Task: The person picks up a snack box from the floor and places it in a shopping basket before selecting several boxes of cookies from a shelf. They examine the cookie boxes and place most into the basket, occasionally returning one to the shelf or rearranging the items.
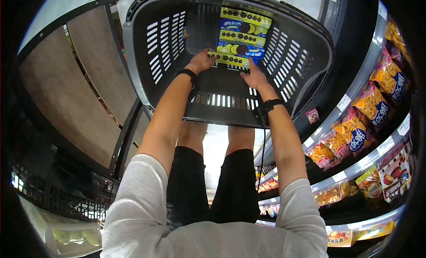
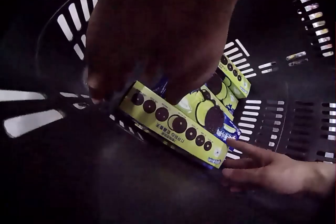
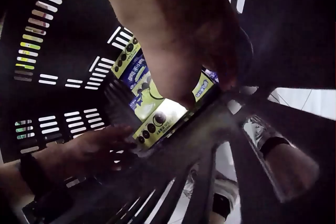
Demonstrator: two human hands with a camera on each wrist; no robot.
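Note:
A row of several yellow-and-blue sandwich cookie boxes lies inside a black shopping basket. Closest to the person is a box with its narrow yellow side showing a line of dark cookies. My left hand is at the left end of this box, its fingers touching the end. At the opposite end, my right hand reaches in with extended fingers against the box's corner. In the left wrist view, the right hand has its fingertips at the box's end. Part of the box is hidden behind the left hand.
Shelves on the right hold bagged snacks and packets, with a curved shelf edge close to the basket. A brown slatted panel in a black frame stands left. Slotted basket walls surround the hands.

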